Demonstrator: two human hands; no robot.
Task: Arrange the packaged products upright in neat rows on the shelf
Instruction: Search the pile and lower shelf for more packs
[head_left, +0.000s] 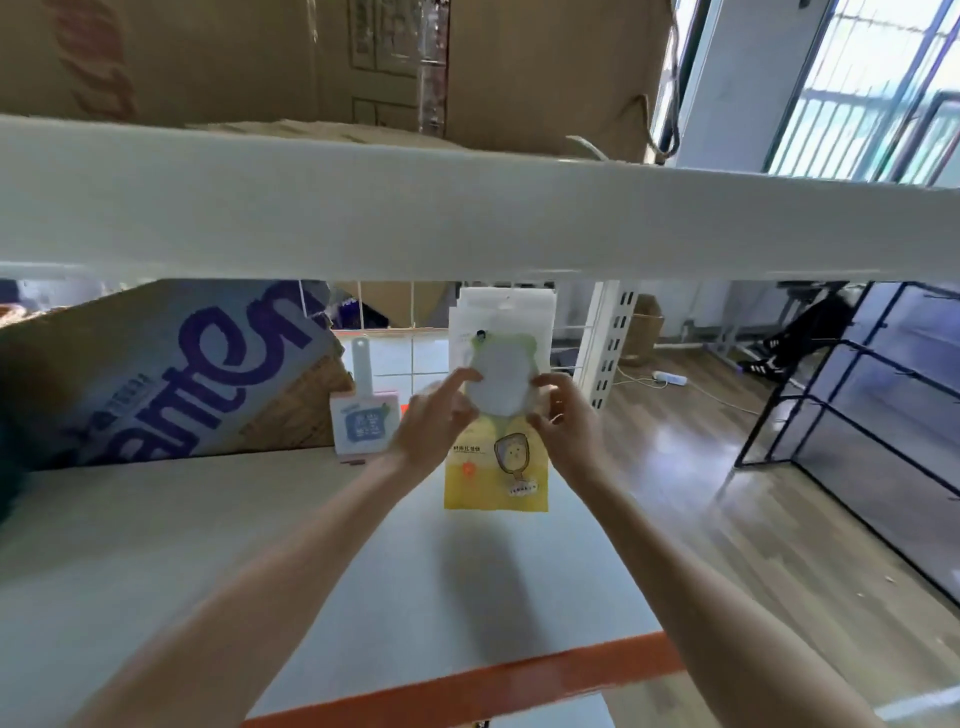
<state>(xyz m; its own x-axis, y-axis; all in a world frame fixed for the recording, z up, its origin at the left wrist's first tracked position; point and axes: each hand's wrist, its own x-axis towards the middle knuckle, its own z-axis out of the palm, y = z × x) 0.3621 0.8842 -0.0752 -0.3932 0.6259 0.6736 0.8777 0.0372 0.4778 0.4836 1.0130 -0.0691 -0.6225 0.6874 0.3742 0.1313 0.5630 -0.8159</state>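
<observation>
A packaged product (497, 457) with a yellow card bottom and a green-edged round mirror on top stands upright on the white shelf (208, 545), toward its back right. My left hand (434, 421) pinches the package's left edge and my right hand (563, 421) pinches its right edge. Behind it more white packages (506, 306) stand upright against the wire back grid. To the left, a pink-and-white packaged mirror (363, 421) with a white handle stands upright.
A large cardboard box (171, 374) with purple lettering leans at the shelf's back left. The upper shelf beam (467, 223) crosses overhead, with cardboard boxes (311, 62) on it. An orange rail (467, 680) edges the shelf front. A black wire rack (857, 405) stands on the wooden floor to the right.
</observation>
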